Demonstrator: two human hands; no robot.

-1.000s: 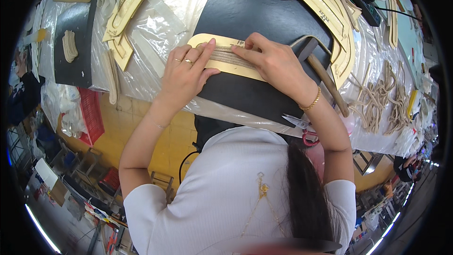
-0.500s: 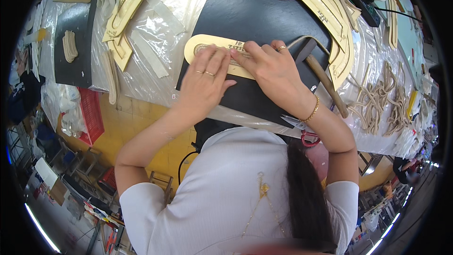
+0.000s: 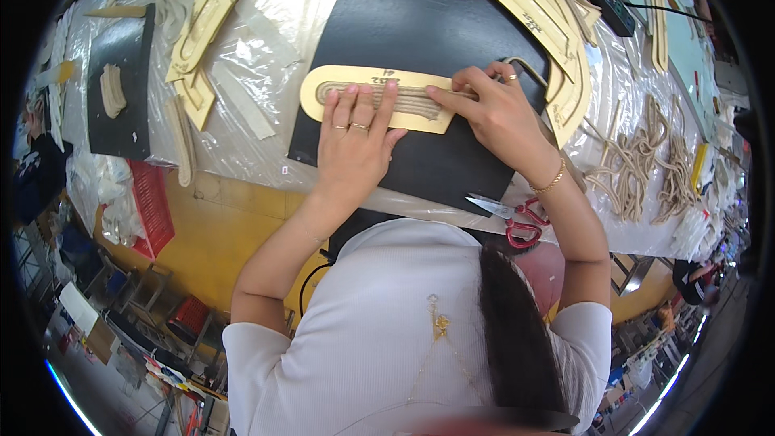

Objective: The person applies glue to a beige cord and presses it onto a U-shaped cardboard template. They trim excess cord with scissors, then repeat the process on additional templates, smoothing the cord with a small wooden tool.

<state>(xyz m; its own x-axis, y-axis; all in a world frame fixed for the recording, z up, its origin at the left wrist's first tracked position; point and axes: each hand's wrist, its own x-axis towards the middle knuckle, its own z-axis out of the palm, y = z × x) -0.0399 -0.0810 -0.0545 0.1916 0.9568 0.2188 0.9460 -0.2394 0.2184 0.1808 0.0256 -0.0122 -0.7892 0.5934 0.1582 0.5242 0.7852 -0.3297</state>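
Observation:
A pale yellow board with a rounded left end (image 3: 313,90) lies on the black mat (image 3: 363,24). Beige cord (image 3: 413,103) fills its long slot in side-by-side rows. My left hand (image 3: 355,141) lies over the left part of the cord, its fingers spread and pressing down on the rows. At the board's right end is my right hand (image 3: 502,117), with the thumb on the cord and the other fingers curled. A loop of cord shows just beyond that hand, whose fingers appear closed on it; the grip is partly hidden.
Red-handled scissors (image 3: 521,222) lie at the mat's front edge. More yellow boards (image 3: 533,20) overlap at the right, others (image 3: 206,20) at the left. A tangle of cord (image 3: 638,169) sits far right. A smaller black board (image 3: 121,113) and red basket (image 3: 153,202) are left.
My left fingers have spread flatter over the cord. My right hand has moved right, away from the left hand, uncovering the rows. It now covers most of the hammer.

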